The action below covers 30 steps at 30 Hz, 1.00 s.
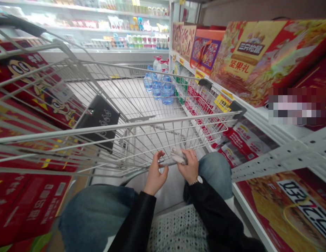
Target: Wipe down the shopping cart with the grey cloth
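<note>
My right hand (pixel 189 166) has its fingers closed around a crumpled whitish cloth or wipe (pixel 177 155); its exact kind is unclear. The cloth lies against the lower front bar of a wire shopping cart (pixel 141 123). Just to the left, my left hand (pixel 155 175) has its thumb and fingers apart around the same low bar, holding nothing I can see. Whether its fingertips touch the bar is hard to tell. A dark plastic panel (pixel 99 122) with printed symbols hangs in the cart.
Red gift boxes (pixel 34 206) are stacked close on my left. Shelving (pixel 283 122) with a nut gift box (pixel 252 59) and packs of bottles (pixel 241 140) runs along my right. Large blue water bottles (pixel 167 89) stand on the floor ahead, before a refrigerated display (pixel 105 56).
</note>
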{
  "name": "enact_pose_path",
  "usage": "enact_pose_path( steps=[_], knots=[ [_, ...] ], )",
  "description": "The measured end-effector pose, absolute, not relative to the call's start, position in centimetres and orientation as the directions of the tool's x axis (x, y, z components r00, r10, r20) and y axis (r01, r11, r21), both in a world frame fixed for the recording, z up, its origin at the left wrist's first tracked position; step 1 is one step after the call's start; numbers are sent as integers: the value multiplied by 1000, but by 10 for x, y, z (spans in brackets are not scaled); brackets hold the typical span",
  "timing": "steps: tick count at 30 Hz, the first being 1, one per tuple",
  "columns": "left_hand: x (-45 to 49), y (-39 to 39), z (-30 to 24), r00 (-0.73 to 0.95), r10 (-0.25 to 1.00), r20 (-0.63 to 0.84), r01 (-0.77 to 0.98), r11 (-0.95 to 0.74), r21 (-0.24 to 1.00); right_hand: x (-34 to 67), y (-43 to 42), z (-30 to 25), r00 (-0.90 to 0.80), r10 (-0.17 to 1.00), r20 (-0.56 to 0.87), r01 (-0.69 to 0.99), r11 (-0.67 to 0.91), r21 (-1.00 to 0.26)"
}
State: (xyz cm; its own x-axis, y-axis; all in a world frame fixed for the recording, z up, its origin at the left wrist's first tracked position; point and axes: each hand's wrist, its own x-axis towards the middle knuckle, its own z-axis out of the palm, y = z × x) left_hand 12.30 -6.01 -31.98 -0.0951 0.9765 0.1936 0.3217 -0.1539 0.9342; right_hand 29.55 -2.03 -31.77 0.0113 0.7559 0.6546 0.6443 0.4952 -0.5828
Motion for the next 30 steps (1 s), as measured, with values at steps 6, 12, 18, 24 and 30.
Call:
enact_pose_path(
  steps=[6,12,18,24,30],
  knots=[
    [118,-63,-317,-83,982,168,316,-134,939,297,-18,-319,20,752,659,646,493,-583],
    [114,-63,-309,-94,984,153,299,-119,947,300,-21,-330,9,753,658,649,497,-577],
    [110,-64,-305,-127,984,128,291,-87,953,298,-18,-311,-8,738,675,631,527,-569],
    [106,-65,-303,-143,981,132,299,-85,951,300,-24,-336,-4,764,646,635,500,-588],
    [103,-67,-302,-162,978,133,303,-79,950,294,-26,-313,34,761,648,619,493,-612]
  ],
)
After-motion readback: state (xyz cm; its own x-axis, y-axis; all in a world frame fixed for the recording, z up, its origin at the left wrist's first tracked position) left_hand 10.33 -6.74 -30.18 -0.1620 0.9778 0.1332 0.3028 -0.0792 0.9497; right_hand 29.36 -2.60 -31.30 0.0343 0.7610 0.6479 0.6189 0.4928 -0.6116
